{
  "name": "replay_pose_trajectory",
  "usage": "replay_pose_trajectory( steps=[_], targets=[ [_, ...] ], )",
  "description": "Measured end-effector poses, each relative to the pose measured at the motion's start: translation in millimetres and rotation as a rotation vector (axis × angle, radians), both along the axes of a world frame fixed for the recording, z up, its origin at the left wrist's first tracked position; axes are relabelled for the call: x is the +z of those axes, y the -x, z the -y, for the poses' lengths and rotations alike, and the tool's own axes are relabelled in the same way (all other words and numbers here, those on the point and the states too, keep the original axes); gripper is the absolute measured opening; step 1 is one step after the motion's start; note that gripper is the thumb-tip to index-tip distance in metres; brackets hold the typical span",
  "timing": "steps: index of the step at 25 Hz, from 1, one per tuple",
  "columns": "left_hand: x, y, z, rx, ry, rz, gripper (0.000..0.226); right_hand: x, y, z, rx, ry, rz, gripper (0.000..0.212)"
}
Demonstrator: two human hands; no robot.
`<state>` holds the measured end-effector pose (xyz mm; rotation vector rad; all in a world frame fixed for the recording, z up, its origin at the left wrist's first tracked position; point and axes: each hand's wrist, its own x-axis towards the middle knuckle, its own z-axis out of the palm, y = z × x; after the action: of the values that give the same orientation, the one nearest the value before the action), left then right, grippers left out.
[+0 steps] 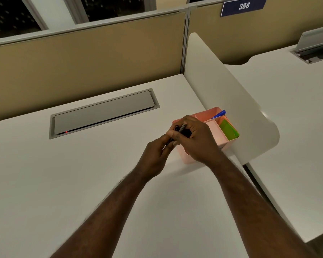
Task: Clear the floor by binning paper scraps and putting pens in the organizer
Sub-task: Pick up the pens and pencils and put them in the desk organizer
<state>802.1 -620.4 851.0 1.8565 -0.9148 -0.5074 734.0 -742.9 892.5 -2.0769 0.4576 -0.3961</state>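
Note:
A pink desk organizer (217, 134) stands on the white desk (63, 174) against the curved side divider. A blue-capped pen (219, 114) leans in its back compartment, and green and orange sticky notes (229, 129) fill the right one. Both my hands meet just over the organizer's left part. My left hand (157, 151) and my right hand (196, 138) are closed together on dark pens (179, 130), whose tips poke up between the fingers. How many pens there are is hidden by the fingers.
A grey cable hatch (103, 112) with a small red light is set into the desk at the back. A tan partition (82, 58) runs behind. The white divider (231, 101) separates a second desk (296, 108) on the right.

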Motion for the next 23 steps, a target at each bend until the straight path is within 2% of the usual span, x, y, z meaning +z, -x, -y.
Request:
replay_pose_trajectory(
  steps=[3,7,10,13,16,19,23],
  targets=[
    [-21,-8,-6,0.054,-0.084,0.066,0.043,6,3,11,-0.053,0.027,0.056,0.005],
    [-73,-17,-39,0.191,-0.373,0.185,0.077,10,11,38,-0.287,0.238,0.192,0.019],
    [-99,-13,-64,0.127,-0.669,0.213,0.086,-1,11,44,-0.352,0.298,0.227,0.02],
    [-115,-7,-86,0.061,-0.896,0.155,0.097,-19,4,38,-0.345,0.288,0.161,0.016],
    [-122,-3,-99,0.039,-0.949,0.081,0.102,-38,-7,33,-0.325,0.261,-0.051,0.022],
    [-123,-3,-102,0.033,-0.938,0.092,0.102,-49,-15,33,-0.303,0.263,-0.251,0.031],
    [-129,1,-108,0.041,-0.907,0.16,0.098,-51,-13,26,-0.365,0.224,-0.307,0.03]
  ],
)
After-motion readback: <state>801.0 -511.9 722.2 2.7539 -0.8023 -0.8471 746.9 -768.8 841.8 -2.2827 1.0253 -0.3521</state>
